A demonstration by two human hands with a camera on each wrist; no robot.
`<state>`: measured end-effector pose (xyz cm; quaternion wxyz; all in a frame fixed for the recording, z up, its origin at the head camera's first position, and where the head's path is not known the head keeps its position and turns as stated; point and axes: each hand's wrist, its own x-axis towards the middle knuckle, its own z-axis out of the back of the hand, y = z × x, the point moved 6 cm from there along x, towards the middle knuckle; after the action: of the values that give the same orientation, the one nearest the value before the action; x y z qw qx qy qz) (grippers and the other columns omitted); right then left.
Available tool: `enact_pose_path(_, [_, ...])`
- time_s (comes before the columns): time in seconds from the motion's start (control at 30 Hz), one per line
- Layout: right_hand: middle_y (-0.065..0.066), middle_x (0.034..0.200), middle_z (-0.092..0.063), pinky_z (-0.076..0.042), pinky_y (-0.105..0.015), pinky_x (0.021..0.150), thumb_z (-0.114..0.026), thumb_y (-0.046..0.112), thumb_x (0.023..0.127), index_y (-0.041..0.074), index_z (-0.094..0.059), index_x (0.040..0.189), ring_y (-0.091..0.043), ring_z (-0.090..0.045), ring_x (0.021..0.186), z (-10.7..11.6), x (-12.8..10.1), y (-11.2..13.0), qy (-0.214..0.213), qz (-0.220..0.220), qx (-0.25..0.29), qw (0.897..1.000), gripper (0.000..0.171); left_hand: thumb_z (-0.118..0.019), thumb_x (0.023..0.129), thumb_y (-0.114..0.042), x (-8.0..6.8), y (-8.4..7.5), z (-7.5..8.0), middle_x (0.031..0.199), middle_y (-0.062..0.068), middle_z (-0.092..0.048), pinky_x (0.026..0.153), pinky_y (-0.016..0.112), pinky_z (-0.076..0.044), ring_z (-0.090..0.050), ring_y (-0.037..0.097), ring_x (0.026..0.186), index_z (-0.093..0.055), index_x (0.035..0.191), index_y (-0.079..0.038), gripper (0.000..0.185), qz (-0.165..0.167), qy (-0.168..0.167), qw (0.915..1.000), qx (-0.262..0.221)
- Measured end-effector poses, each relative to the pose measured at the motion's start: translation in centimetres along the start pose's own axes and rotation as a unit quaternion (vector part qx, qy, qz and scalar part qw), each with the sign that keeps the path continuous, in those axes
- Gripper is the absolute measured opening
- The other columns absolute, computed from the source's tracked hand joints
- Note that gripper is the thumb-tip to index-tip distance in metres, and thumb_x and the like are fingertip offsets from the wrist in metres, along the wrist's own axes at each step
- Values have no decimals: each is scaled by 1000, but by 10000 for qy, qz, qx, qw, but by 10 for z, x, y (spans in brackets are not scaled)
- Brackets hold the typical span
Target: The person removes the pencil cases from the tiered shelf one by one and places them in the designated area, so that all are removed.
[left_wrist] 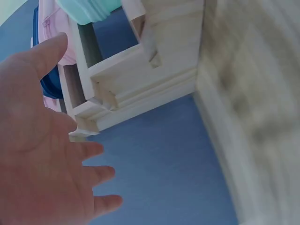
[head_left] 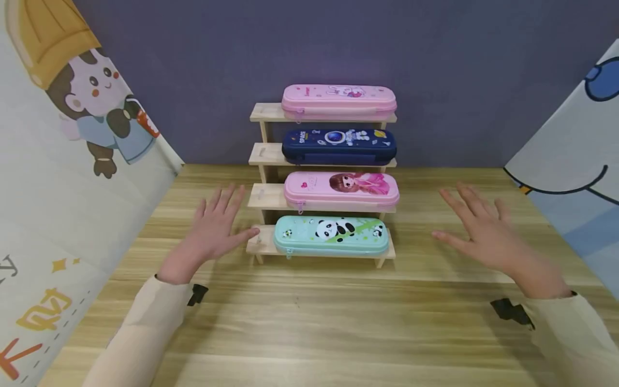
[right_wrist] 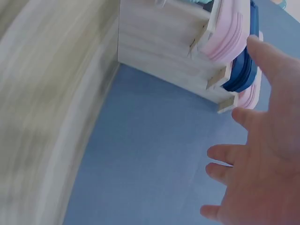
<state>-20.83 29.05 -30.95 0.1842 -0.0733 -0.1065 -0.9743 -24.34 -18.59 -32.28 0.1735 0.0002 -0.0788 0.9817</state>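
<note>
A stepped wooden rack (head_left: 261, 197) stands on the table, one pencil case on each tier. From the top down they are a pink pencil case with a bunny (head_left: 338, 101), a navy space pencil case (head_left: 338, 146), a pink pencil case with a doll-like girl (head_left: 340, 191) and a mint-green panda pencil case (head_left: 333, 235). My left hand (head_left: 213, 228) is spread to the rack's left, its thumb overlapping the lowest tier's end in the head view. To the right of the rack, my right hand (head_left: 488, 234) is held with fingers spread, apart from the cases. Both hands hold nothing.
The wood-grain table (head_left: 309, 322) reaches back to a dark blue-grey backdrop (head_left: 435, 80). A cartoon-printed white panel (head_left: 43, 188) rises at the left, and another printed panel (head_left: 575, 145) at the right. Dark straps (head_left: 511, 312) hang at the wrists.
</note>
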Motion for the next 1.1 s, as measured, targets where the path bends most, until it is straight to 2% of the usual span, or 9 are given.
enact_pose_path(0.2, [-32,149,-33,-21,-76,99,-71,40,92,6,-26,156,-56,-33,130,-4,-2,18,-464,382,407,9974,85,-55,99,-50,-9,3,-9,160,29,-11,113,65,-18,-14,50,144,-1,158,0,95,-99,-155,9970,-757])
enact_pose_path(0.33, [-29,142,-44,-35,-71,95,-79,29,87,1,-38,149,-52,-43,125,-10,-2,34,-654,653,873,9919,79,-59,99,-45,-12,8,-19,155,34,-22,112,63,-24,-25,52,140,1,158,0,95,-156,-81,9900,-1402])
enact_pose_path(0.43, [-25,139,-49,-41,-68,93,-80,23,86,1,-44,145,-48,-48,123,-17,-1,43,-726,757,1283,9862,73,-61,99,-40,-13,10,-26,145,36,-38,106,63,-34,-41,51,130,-2,158,1,93,-210,-1,9830,-1825])
enact_pose_path(0.57, [-20,137,-54,-46,-56,93,-80,15,85,1,-47,142,-40,-52,121,-29,0,51,-853,918,1704,9774,67,-64,98,-35,-11,12,-35,121,26,-60,91,53,-50,-62,38,105,-8,157,3,90,-288,155,9739,-2248])
enact_pose_path(0.73, [-18,132,-58,-50,-35,90,-83,4,79,-1,-51,137,-32,-57,114,-40,2,59,-1081,1225,1992,9662,67,-67,97,-25,-8,11,-43,95,8,-69,77,35,-55,-64,20,85,-14,156,5,85,-508,353,9598,-2739])
enact_pose_path(0.87, [-16,131,-59,-53,-36,87,-85,2,75,0,-54,136,-33,-59,111,-49,8,64,-1135,1324,2173,9604,68,-67,97,-16,-7,13,-48,90,9,-69,71,31,-54,-65,22,81,-13,156,6,83,-548,526,9328,-3522])
enact_pose_path(0.97, [-14,131,-60,-54,-40,85,-86,3,74,1,-54,136,-35,-59,110,-54,12,66,-1154,1349,2362,9553,70,-66,96,-8,-7,16,-53,92,14,-68,66,32,-55,-66,26,80,-14,155,8,80,-426,688,9019,-4242])
enact_pose_path(1.03, [-13,131,-60,-54,-41,85,-86,2,73,2,-54,137,-35,-59,109,-57,14,68,-1169,1403,2506,9507,71,-65,96,-5,-8,19,-56,94,16,-67,65,32,-55,-66,27,80,-18,154,9,76,-315,767,8860,-4562])
enact_pose_path(1.1, [-13,131,-61,-54,-41,83,-87,2,72,3,-54,137,-33,-60,105,-60,15,70,-1163,1438,2615,9473,73,-65,96,-3,-9,22,-60,95,16,-67,65,32,-56,-67,26,80,-22,153,9,72,-212,839,8752,-4760])
